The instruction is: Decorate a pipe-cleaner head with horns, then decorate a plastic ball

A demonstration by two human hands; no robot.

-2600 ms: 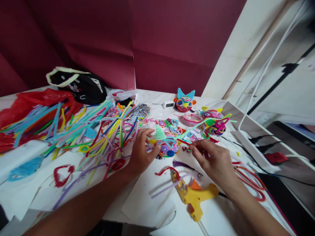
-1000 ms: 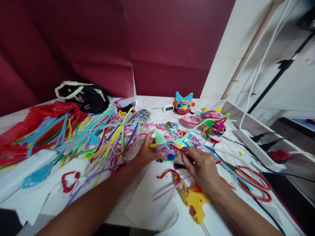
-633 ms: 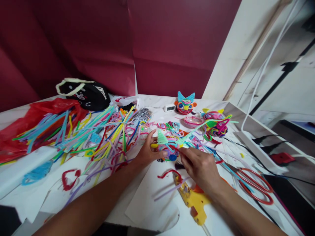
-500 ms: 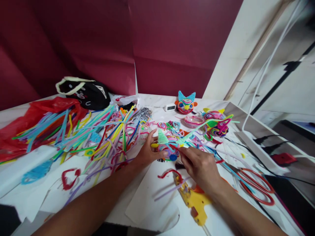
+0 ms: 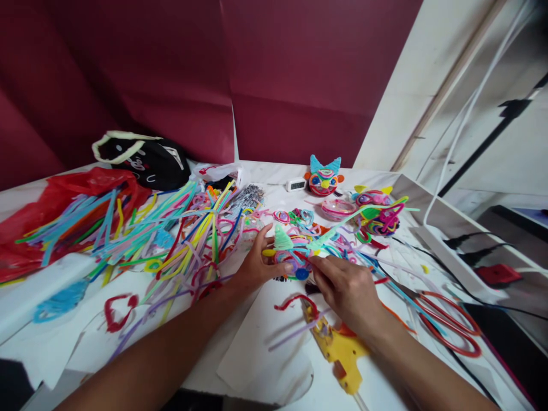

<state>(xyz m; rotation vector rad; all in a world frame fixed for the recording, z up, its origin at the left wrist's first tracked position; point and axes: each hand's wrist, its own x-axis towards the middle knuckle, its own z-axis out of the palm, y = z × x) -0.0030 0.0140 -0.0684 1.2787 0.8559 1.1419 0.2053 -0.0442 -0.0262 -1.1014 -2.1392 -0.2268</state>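
My left hand (image 5: 260, 260) grips the left side of a colourful pipe-cleaner animal head (image 5: 295, 264), thumb across its front. The head has a pale green ear, a yellow tuft on the left and a blue round nose or eye low on the front. At its right side, my right hand (image 5: 345, 282) is closed, fingertips pinched against a small red piece of pipe cleaner (image 5: 305, 256). Part of the head is hidden behind my right fingers. Just below lie a curled red pipe cleaner (image 5: 295, 301) and a yellow hot glue gun (image 5: 340, 354).
Pipe cleaners (image 5: 180, 234) heap up on the left beside a red plastic bag (image 5: 77, 188). A finished blue-eared head (image 5: 324, 181) stands at the back near a small digital clock (image 5: 295, 184). Orange-handled scissors (image 5: 451, 322) and a power strip (image 5: 458, 265) are on the right.
Both hands stay on the animal head, nearly unmoved. The right fingertips have shifted very slightly left, and the camera view has moved a little.
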